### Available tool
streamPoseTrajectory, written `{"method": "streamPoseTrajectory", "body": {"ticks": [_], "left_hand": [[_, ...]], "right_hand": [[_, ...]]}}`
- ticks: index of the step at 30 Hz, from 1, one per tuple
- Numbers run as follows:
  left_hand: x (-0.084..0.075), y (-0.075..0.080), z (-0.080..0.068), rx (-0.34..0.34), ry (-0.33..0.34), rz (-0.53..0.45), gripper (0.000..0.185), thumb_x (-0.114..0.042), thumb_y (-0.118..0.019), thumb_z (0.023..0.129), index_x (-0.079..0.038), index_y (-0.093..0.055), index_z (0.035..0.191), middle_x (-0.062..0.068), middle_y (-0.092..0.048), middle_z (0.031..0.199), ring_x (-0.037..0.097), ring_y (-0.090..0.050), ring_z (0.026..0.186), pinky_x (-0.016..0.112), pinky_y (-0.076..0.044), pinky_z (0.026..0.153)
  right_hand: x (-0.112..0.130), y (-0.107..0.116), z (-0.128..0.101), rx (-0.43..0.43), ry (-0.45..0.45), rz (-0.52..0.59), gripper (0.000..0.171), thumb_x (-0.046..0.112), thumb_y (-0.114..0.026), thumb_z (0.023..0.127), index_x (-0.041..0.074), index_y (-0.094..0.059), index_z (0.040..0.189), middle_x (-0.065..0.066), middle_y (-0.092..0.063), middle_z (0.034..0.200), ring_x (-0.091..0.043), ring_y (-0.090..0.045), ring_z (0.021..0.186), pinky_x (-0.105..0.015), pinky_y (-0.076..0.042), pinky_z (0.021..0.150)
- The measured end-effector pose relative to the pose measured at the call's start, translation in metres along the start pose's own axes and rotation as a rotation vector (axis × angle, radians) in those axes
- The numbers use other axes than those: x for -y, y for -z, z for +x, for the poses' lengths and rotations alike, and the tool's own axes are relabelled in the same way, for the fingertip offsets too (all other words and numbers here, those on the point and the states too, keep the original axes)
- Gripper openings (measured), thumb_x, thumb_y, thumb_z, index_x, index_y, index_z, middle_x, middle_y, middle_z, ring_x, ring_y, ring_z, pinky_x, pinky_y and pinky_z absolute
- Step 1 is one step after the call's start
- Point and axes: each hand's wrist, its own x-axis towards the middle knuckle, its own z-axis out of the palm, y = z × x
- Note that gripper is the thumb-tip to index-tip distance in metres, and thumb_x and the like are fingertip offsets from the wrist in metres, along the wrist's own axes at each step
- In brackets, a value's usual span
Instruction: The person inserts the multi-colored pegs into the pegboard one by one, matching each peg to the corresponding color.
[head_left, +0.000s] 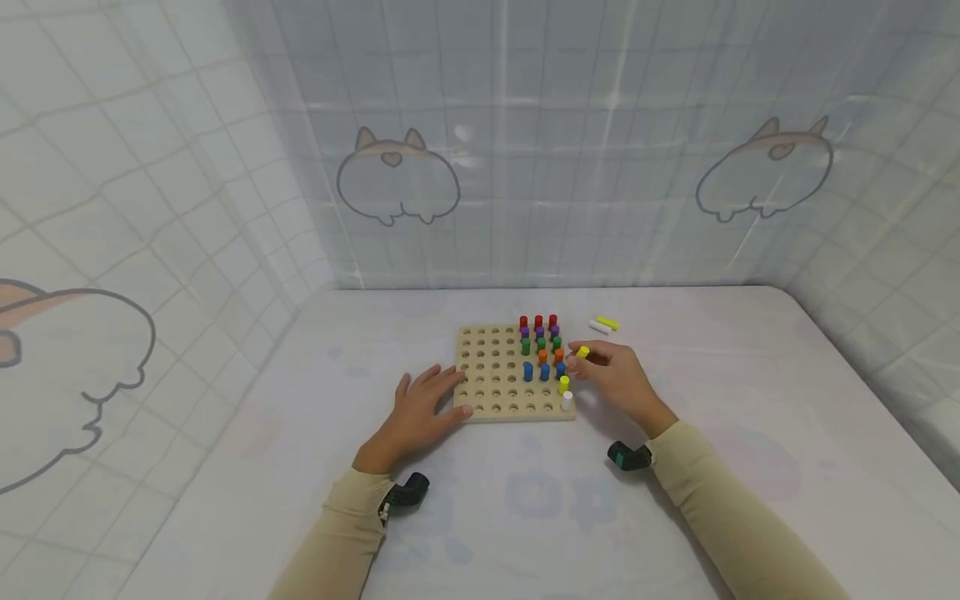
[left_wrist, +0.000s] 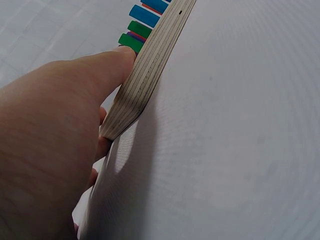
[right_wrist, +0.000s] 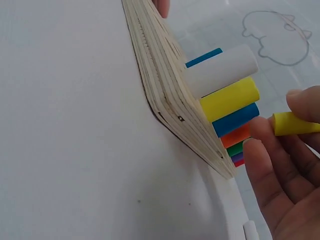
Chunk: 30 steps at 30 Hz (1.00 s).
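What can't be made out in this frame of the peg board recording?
- Left wrist view: the left hand covers the near part of the peg board; its hole face is unseen, edge-on.
- Right wrist view: the yellow peg in the right hand is cut off by the frame edge.
- Head view: the two loose pegs beyond the board are too small to detail.

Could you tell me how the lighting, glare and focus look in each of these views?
Head view: even, soft light, with glare streaks on the glossy curtain and bowed edges from the wide lens. Left wrist view: the left hand fills the frame, soft and close, and the wooden pegboard casts a faint shadow. Right wrist view: the pegs are sharp, and the yellow peg in the right hand is clear.
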Motion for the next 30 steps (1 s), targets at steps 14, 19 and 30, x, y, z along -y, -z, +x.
{"method": "streamPoseTrajectory", "body": {"ticks": [14, 19, 30], "left_hand": [[0.004, -0.001, 0.0, 0.001, -0.013, 0.001, 0.069, -0.057, -0.056, 0.096, -0.019, -0.046, 0.152, 0.004, -0.04, 0.158, 0.031, -0.024, 0.149, 0.067, 0.0, 0.114], [0.005, 0.0, 0.002, -0.009, -0.017, 0.004, 0.068, -0.057, -0.056, 0.096, -0.02, -0.046, 0.152, 0.003, -0.04, 0.158, 0.03, -0.024, 0.149, 0.067, -0.001, 0.115], [0.005, -0.002, 0.001, -0.002, -0.009, -0.003, 0.068, -0.058, -0.056, 0.096, -0.02, -0.046, 0.152, 0.003, -0.04, 0.157, 0.03, -0.024, 0.149, 0.067, 0.0, 0.115]], "right_hand": [[0.013, -0.01, -0.007, -0.019, 0.051, -0.003, 0.047, 0.033, -0.071, 0.095, 0.005, -0.065, 0.132, -0.009, -0.072, 0.113, -0.024, -0.071, 0.091, -0.04, -0.058, 0.083], [0.015, -0.013, -0.006, -0.032, 0.077, -0.027, 0.047, 0.031, -0.071, 0.095, 0.005, -0.063, 0.134, -0.006, -0.073, 0.111, -0.021, -0.071, 0.097, -0.034, -0.058, 0.083], [0.018, -0.019, -0.007, -0.016, 0.109, -0.052, 0.025, 0.02, -0.072, 0.095, 0.006, -0.067, 0.114, -0.004, -0.074, 0.107, -0.02, -0.069, 0.095, -0.029, -0.056, 0.08]]}}
